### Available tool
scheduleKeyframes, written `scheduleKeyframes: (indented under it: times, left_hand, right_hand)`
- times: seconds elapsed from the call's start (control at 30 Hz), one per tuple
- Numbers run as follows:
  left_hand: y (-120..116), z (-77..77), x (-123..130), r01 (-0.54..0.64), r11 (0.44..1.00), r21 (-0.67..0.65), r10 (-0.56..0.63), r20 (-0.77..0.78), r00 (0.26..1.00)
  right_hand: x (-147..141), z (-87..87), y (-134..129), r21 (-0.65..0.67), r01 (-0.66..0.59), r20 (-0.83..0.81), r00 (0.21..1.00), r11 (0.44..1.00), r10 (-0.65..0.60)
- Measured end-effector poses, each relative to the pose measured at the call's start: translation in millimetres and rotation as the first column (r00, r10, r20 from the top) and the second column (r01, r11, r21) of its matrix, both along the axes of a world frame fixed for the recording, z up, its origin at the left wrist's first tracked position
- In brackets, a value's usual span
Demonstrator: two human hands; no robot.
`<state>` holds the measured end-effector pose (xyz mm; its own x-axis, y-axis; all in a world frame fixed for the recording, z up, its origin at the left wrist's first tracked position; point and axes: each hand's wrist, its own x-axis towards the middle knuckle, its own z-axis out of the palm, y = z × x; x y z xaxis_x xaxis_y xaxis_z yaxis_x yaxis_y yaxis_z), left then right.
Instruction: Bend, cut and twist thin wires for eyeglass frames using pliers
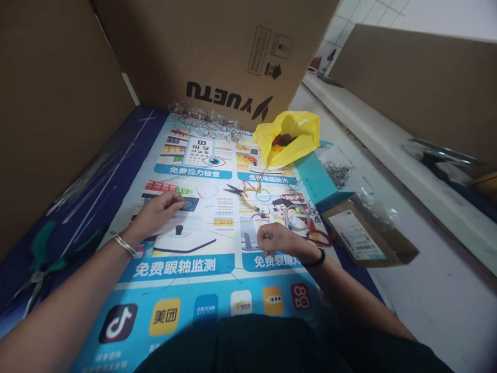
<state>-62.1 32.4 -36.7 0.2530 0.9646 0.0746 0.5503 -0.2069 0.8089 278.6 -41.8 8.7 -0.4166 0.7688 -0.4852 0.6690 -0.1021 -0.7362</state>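
My left hand (161,212), with a silver bangle on its wrist, is closed in a pinch above the printed poster sheet. My right hand (277,241), a dark band at its wrist, has its fingers curled together lower down and to the right. Whatever either hand holds is too thin or hidden to make out; faint wire-like lines show near them. Between and beyond the hands lie yellow-handled pliers (245,196) with dark jaws pointing left. Right of these are a silvery wire coil (297,217) and a red coil (320,238).
An open yellow bag (287,140) holds red and orange bits. A blue box (322,178) has tangled dark wire beside it. A brown package (367,233) lies at right, green-handled cutters (44,259) at left. Wire scraps (205,116) lie against the cardboard wall (217,57).
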Motion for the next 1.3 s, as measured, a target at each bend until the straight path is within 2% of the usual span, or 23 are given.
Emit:
scheduleKeyframes:
  times: [0.07, 0.13, 0.23, 0.37, 0.43, 0.5, 0.6, 0.73, 0.87, 0.97, 1.1, 1.2, 1.3]
  left_hand:
    - [0, -0.8, 0, -0.006, 1.0, -0.004, 0.006, 0.013, 1.0]
    - [0, -1.2, 0, -0.004, 1.0, -0.015, 0.004, 0.041, 0.999]
    - [-2, -0.2, 0, 0.024, 0.999, -0.021, -0.023, 0.06, 0.998]
    - [-4, 3.6, 2, 0.02, 1.0, 0.015, -0.021, 0.074, 0.997]
    - [-5, 5.7, 2, 0.024, 1.0, 0.016, -0.025, 0.074, 0.997]
    - [-6, 7.0, 2, 0.024, 1.0, 0.011, -0.025, 0.059, 0.998]
    - [-7, 6.2, 1, 0.013, 1.0, 0.008, -0.013, 0.034, 0.999]
    - [-2, 1.0, 0, 0.01, 1.0, -0.003, -0.01, 0.017, 1.0]
    - [0, 0.4, 0, 0.011, 1.0, -0.017, -0.011, 0.019, 1.0]
    - [-2, 2.1, 1, -0.007, 1.0, 0.001, 0.007, 0.01, 1.0]
    - [-2, 1.9, 1, 0.003, 1.0, 0.0, -0.003, 0.025, 1.0]
    - [-2, 0.8, 1, 0.003, 1.0, 0.004, -0.003, 0.038, 0.999]
    - [-3, 0.6, 1, -0.007, 1.0, 0.004, 0.007, 0.042, 0.999]
  right_hand:
    - [-6, -0.1, 5, 0.2, 0.013, 0.118, 0.992, 0.98, -0.037]
    - [-14, 3.9, 7, 0.377, -0.066, 0.236, 0.971, 0.924, -0.026]
    - [-27, 13.0, 10, 0.482, -0.208, 0.331, 0.943, 0.851, 0.043]
    - [-54, 22.1, 26, 0.558, -0.286, 0.298, 0.945, 0.779, 0.133]
    - [-70, 25.5, 35, 0.563, -0.328, 0.3, 0.936, 0.758, 0.182]
    - [-81, 27.9, 40, 0.547, -0.396, 0.37, 0.905, 0.737, 0.211]
    - [-79, 28.0, 36, 0.485, -0.516, 0.518, 0.82, 0.706, 0.244]
    - [-52, 25.5, 6, 0.351, -0.646, 0.631, 0.698, 0.678, 0.338]
    - [-33, 22.4, -38, 0.29, -0.662, 0.691, 0.644, 0.691, 0.327]
    - [-36, 17.3, -60, 0.287, -0.698, 0.752, 0.588, 0.656, 0.298]
    - [-51, 10.3, -70, 0.264, -0.767, 0.824, 0.495, 0.584, 0.278]
    - [-56, 6.9, -64, 0.276, -0.769, 0.825, 0.497, 0.576, 0.267]
    - [-50, 5.8, -53, 0.317, -0.725, 0.778, 0.568, 0.612, 0.27]
